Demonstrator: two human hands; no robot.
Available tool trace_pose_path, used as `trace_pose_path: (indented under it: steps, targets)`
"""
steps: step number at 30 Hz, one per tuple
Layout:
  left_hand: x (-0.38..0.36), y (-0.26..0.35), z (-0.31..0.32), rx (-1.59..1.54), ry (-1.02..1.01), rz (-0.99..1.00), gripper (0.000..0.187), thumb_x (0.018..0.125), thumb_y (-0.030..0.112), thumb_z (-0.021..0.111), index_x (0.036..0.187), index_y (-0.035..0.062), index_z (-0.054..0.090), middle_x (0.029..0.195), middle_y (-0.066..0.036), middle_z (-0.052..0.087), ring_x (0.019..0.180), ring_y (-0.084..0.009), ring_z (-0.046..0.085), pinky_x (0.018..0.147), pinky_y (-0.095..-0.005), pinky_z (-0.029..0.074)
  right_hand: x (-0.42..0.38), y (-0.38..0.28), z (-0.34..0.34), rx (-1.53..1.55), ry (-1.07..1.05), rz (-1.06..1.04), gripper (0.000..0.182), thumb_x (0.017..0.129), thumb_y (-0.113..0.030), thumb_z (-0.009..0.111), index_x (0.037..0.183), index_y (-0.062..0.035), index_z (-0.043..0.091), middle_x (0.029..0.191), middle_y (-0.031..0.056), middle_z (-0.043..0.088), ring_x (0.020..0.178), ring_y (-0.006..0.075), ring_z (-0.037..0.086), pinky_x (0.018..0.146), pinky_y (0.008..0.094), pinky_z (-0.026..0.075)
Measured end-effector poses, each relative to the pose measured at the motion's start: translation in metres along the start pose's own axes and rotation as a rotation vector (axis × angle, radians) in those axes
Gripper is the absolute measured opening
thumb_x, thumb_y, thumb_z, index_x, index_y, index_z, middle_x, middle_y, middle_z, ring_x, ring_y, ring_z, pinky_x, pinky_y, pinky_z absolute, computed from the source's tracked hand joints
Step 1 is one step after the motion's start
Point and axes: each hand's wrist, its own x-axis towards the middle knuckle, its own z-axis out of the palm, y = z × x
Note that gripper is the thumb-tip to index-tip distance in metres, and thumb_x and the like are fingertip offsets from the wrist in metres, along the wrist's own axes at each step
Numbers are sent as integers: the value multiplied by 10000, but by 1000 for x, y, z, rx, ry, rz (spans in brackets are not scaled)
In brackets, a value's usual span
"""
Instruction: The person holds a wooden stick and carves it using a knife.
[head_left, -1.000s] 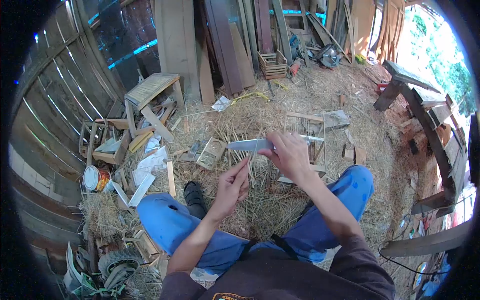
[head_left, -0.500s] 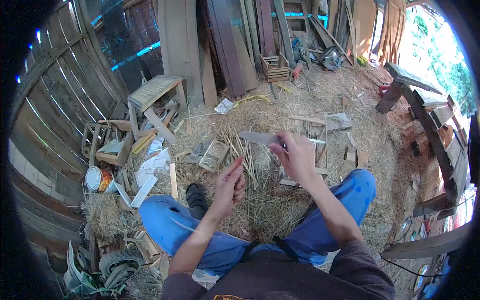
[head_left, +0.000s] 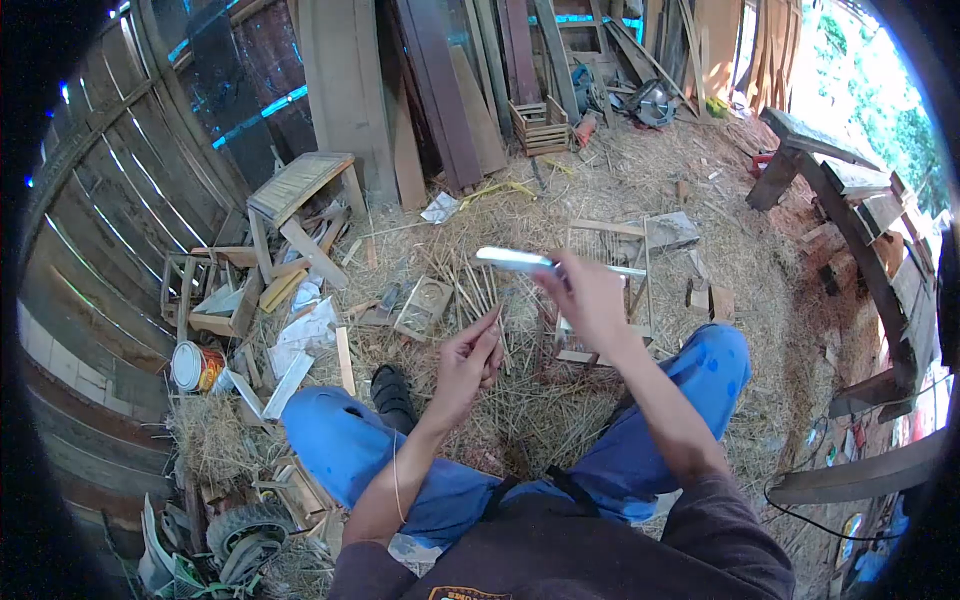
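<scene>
My right hand [head_left: 590, 308] is closed round the handle of a knife, and its broad blade [head_left: 512, 259] points left with light glaring off it. Lower and to the left, my left hand [head_left: 468, 362] pinches a thin wooden stick [head_left: 497, 313], whose short tip sticks out past the fingers; the rest is hidden by the hand. The blade is apart from the stick. Several slender sticks [head_left: 470, 283] lie on the ground just beyond my hands. A small wooden frame [head_left: 648, 285] stands beside my right hand, partly covered by it.
A pale box-like wooden piece [head_left: 423, 308] lies left of the sticks. Farther left are a small slatted table [head_left: 300, 187] and a paint can [head_left: 196, 366]. A slatted crate [head_left: 541, 126] and a circular saw [head_left: 655, 104] sit at the back. A heavy bench [head_left: 870, 250] stands right.
The knife has turned, so its blade now catches bright light. My left hand has shifted slightly up and right with the stick. The view has tilted a little.
</scene>
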Motion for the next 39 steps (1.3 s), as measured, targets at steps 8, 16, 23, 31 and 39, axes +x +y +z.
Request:
trace_pose_path:
  steps: [8, 16, 23, 31, 39]
  targets:
    - [10, -14, -1, -17, 15, -31, 299, 1014, 176, 544, 1268, 32, 602, 690, 16, 519, 510, -23, 385, 428, -195, 286, -18, -10, 16, 76, -169, -152, 316, 889, -393, 668, 928, -84, 615, 712, 138, 641, 657, 354, 640, 580, 453, 483]
    - [1, -12, 10, 150, -78, 49, 368, 1011, 196, 562, 1353, 59, 575, 678, 38, 505, 504, -18, 361, 432, -194, 272, 6, 23, -7, -75, -44, 112, 264, 932, -364, 621, 953, -101, 638, 687, 91, 645, 608, 301, 643, 550, 418, 472]
    - [6, -11, 11, -103, -46, -9, 372, 1013, 175, 556, 1370, 70, 556, 709, 14, 544, 465, -10, 307, 409, -194, 247, -6, 14, -6, -84, 61, 181, 338, 980, -408, 541, 975, -85, 643, 643, 118, 638, 578, 309, 646, 528, 431, 470]
    - [23, -17, 3, -349, -46, -243, 293, 1022, 180, 513, 1293, 78, 562, 717, -7, 545, 445, -32, 290, 385, -200, 217, -15, 0, 1, 23, -48, 113, 328, 993, -400, 526, 963, -88, 623, 621, 133, 626, 587, 332, 651, 518, 436, 480]
    - [49, -20, 29, -1055, -114, -667, 105, 1021, 137, 469, 1039, 40, 507, 698, 10, 419, 454, -55, 282, 367, -208, 220, -14, 9, 5, -21, -300, 224, 406, 986, -446, 506, 864, -80, 632, 643, 206, 628, 649, 403, 650, 562, 508, 495]
